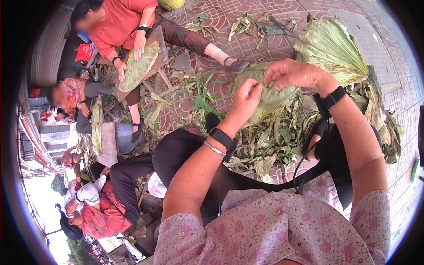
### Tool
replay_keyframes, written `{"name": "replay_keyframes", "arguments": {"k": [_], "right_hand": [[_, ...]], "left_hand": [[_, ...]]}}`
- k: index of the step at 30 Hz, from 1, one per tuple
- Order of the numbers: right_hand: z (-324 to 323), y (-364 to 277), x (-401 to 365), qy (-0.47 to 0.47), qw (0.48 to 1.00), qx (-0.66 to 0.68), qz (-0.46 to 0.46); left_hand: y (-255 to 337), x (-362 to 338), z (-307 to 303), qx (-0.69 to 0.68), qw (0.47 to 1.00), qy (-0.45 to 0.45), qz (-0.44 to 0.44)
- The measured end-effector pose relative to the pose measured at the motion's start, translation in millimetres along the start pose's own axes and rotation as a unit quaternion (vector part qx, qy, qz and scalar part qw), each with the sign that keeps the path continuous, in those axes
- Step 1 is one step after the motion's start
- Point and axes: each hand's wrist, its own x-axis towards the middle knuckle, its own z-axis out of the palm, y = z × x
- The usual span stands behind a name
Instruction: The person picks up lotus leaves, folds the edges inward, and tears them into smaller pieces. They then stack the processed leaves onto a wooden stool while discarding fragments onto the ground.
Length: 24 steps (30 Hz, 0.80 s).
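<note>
My left hand [245, 100] is closed, thumb pressed against curled fingers, above a fan of flattened pale green leaves [279, 102]. Just right of it, my right hand [295, 74] has its fingers bent in a pinch. The fingertips of both hands are close together, and whatever they hold is too small to make out. Beneath the leaf fan lies a heap of loose, wilted green leaves [265, 152] between my knees. A larger stack of fanned pale leaves [330, 52] rests beyond my right hand.
Dried leaf scraps [258, 28] litter the patterned red paving [221, 11]. At upper left, a person in a red top [126, 22] handles a leaf fan [140, 66] on a wooden board [161, 48]. Other people sit along the left, one beside a leaf bundle [96, 126].
</note>
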Motion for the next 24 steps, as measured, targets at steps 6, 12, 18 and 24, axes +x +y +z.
{"name": "replay_keyframes", "arguments": {"k": [6,12,18,24], "right_hand": [[0,13,4,0.017,0.992,0.117,-0.049],[5,10,3,0.027,0.99,0.14,-0.017],[5,9,1,0.018,0.995,0.098,-0.021],[16,17,6,0.026,0.998,0.052,-0.035]], "left_hand": [[1,0,0,-0.035,0.997,-0.072,0.007],[-7,-1,2,-0.08,0.995,-0.061,-0.015],[-6,-1,2,-0.054,0.997,-0.046,-0.023],[-6,-2,3,-0.058,0.996,-0.057,-0.024]]}}
